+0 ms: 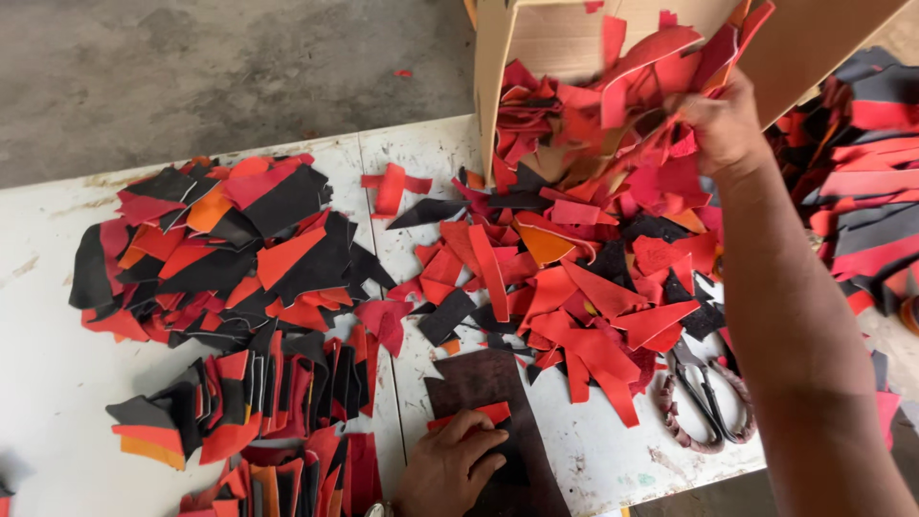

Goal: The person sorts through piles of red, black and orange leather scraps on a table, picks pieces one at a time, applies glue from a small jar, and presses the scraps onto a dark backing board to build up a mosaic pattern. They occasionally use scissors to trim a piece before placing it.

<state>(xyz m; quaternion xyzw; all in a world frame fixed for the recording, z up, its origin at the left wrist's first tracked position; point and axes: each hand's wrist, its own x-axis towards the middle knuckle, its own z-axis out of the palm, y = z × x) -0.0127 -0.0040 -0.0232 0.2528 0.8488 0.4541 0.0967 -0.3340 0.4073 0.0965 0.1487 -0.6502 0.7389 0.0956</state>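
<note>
Both busy: my right hand [723, 124] is clutching scraps [613, 86] from the tipped box [536, 38]; my left hand [450, 464] is lying flat, fingers together, pinning a dark sheet [479, 378].

You are in a small craft workshop. A scuffed white worktable [57, 373] stands on a bare concrete floor [220, 67], heaped with red, orange and black leather offcuts [574, 287]. Sorted stacks [258, 393], a cardboard box [546, 48] of scraps and scissors [704, 393] show it.
</note>
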